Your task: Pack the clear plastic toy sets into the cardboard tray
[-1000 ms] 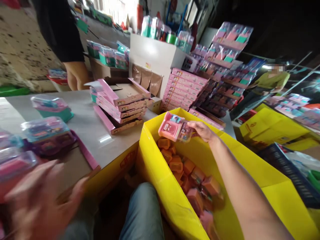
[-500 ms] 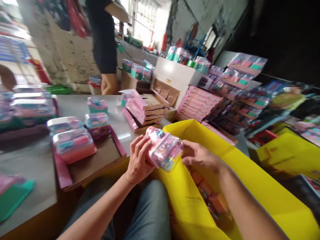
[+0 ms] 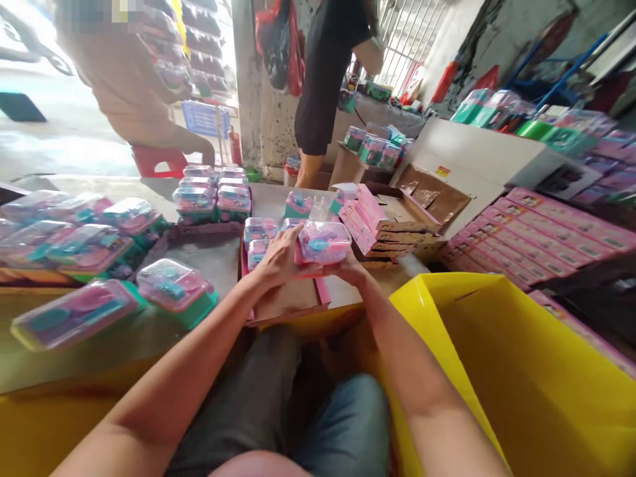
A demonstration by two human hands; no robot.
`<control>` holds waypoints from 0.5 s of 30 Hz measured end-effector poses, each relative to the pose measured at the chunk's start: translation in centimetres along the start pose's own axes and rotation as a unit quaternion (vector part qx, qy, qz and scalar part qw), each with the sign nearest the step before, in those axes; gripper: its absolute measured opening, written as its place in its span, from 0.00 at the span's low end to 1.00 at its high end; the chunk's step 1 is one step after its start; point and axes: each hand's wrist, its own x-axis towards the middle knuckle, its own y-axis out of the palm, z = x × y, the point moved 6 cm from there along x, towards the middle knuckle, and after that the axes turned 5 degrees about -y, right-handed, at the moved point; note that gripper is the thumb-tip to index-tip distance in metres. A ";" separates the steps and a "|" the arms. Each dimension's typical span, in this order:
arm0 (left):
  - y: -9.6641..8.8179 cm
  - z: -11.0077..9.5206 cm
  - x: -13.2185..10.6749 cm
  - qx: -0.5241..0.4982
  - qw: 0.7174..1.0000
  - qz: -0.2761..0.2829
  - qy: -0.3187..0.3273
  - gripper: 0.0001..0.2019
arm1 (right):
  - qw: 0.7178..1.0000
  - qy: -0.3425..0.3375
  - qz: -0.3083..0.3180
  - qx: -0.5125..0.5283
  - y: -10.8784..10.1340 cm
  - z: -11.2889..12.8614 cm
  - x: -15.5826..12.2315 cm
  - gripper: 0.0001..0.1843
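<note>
Both hands, left hand (image 3: 281, 262) and right hand (image 3: 348, 268), clasp the toy case (image 3: 322, 243) at its ends above the worktop (image 3: 218, 262); it looks light, stiff and slippery, best held by its sides.

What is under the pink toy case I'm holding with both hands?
Under the pink toy case, held between the left hand and right hand, lies an open cardboard tray on the table. The case's underside is hidden.
</note>
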 end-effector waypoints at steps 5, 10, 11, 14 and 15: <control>0.7 2.9 3.7 0.099 0.980 0.171 0.014 0.44 | 0.996 0.034 -0.050 0.067 1.4 -6.3 0.9 0.41; 3.3 4.2 5.2 0.165 0.956 0.240 0.027 0.46 | 0.997 0.050 -0.058 0.002 0.7 -8.9 0.5 0.41; 3.8 4.5 5.3 0.184 0.950 0.251 0.024 0.47 | 0.997 0.052 -0.055 -0.011 0.6 -9.2 0.5 0.39; 4.6 5.4 5.3 0.237 0.932 0.275 0.004 0.48 | 0.997 0.059 -0.041 -0.030 0.6 -9.7 0.6 0.34; 4.6 5.6 5.3 0.246 0.928 0.278 -0.004 0.50 | 0.997 0.059 -0.035 -0.036 0.7 -9.7 0.7 0.33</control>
